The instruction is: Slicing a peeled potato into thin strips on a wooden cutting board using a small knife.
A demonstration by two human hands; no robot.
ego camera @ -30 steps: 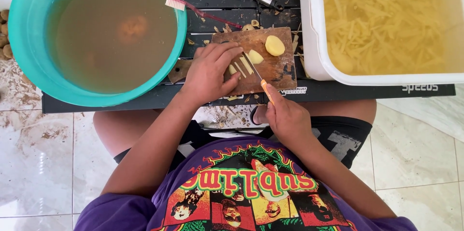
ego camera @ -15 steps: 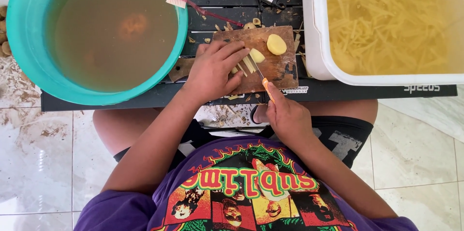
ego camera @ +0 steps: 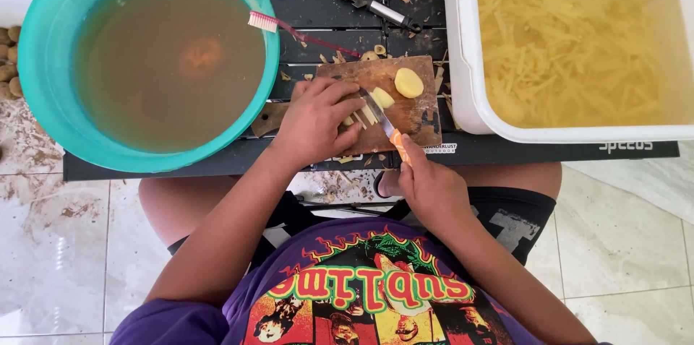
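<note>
Your small orange-handled knife (ego camera: 383, 122) has swung leftward against the pale potato strips (ego camera: 361, 115). Your right hand (ego camera: 428, 184) is gripping it near the black slatted table's (ego camera: 506, 148) front edge; your left hand (ego camera: 312, 122) is pressing curled fingers on the strips atop the worn wooden cutting board (ego camera: 419, 115).

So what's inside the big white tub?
The white tub holds yellowish water full of thin potato sticks, piled and crossing one another. The water is cloudy, so the bottom and anything lying under the pile cannot be seen.
</note>
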